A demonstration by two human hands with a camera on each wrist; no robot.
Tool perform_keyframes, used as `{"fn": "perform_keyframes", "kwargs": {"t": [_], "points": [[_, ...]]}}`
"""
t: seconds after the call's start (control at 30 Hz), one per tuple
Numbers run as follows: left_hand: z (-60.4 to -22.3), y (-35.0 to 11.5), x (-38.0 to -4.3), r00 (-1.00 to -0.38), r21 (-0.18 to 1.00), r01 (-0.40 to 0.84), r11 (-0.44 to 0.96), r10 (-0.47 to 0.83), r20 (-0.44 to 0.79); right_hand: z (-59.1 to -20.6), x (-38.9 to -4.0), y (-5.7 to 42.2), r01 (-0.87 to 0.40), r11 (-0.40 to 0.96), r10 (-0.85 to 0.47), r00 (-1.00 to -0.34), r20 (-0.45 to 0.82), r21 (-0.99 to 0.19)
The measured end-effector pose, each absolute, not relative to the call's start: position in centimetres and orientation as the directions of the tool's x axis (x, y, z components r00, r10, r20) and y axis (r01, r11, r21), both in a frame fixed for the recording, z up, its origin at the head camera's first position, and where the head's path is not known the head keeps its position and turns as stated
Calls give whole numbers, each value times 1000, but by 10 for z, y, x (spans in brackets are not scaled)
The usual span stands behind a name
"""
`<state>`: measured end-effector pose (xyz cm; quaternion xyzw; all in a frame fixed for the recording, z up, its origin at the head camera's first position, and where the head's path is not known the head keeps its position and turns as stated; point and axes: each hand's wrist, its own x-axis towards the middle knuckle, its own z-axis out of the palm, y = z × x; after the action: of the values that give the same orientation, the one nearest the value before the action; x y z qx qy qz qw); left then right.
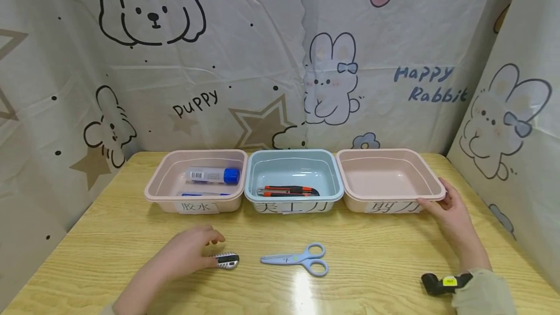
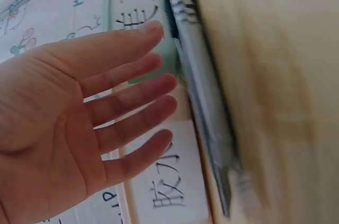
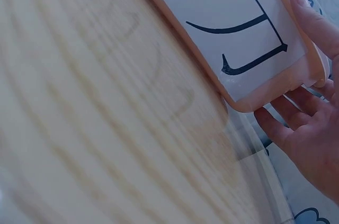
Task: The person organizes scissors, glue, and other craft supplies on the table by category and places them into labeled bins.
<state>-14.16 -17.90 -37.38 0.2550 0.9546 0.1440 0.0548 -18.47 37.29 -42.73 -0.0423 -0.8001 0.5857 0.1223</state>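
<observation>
A silver and black utility knife (image 1: 227, 260) lies on the table, partly hidden by my left hand (image 1: 188, 252) in the head view. The left wrist view shows that hand's fingers spread and relaxed, with the knife (image 2: 198, 75) beyond the fingertips. Light blue scissors (image 1: 302, 258) lie to the knife's right, blades pointing left. At the right, my right hand (image 1: 452, 215) holds the front corner of the right pink bin (image 1: 389, 174), thumb at the front rim and fingers round the side. A white label (image 3: 243, 28) with black characters is on its front.
A blue bin (image 1: 293, 153) in the middle contains red and black utility knives (image 1: 288, 190). The left pink bin (image 1: 197, 153) holds a blue-capped glue tube (image 1: 210, 175) and another blue item. All bins stand side by side before a printed curtain (image 1: 245, 62).
</observation>
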Motion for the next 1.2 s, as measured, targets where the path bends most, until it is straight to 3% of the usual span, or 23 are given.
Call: {"fn": "perform_keyframes", "kwargs": {"t": [0.27, 0.5, 0.67, 0.93, 1.2], "points": [[-386, -198, -136, -886, 224, 438, 870, 461, -57, -427, -185, 373, -66, 334, 205, -969, 141, -940], [-387, -200, -135, -878, 271, 441, 856, 473, -67, -428, -184, 372, -23, 405, 226, -966, 124, -914], [-387, -198, -138, -876, 271, 454, 849, 481, -41, -428, -184, 371, -32, 358, 232, -965, 122, -933], [-382, -189, -144, -861, 252, 503, 826, 503, 70, -432, -186, 374, -59, 311, 238, -961, 138, -949], [-371, -165, -156, -785, 140, 591, 795, 525, 329, -433, -186, 376, -65, 349, 244, -957, 157, -935]]}}
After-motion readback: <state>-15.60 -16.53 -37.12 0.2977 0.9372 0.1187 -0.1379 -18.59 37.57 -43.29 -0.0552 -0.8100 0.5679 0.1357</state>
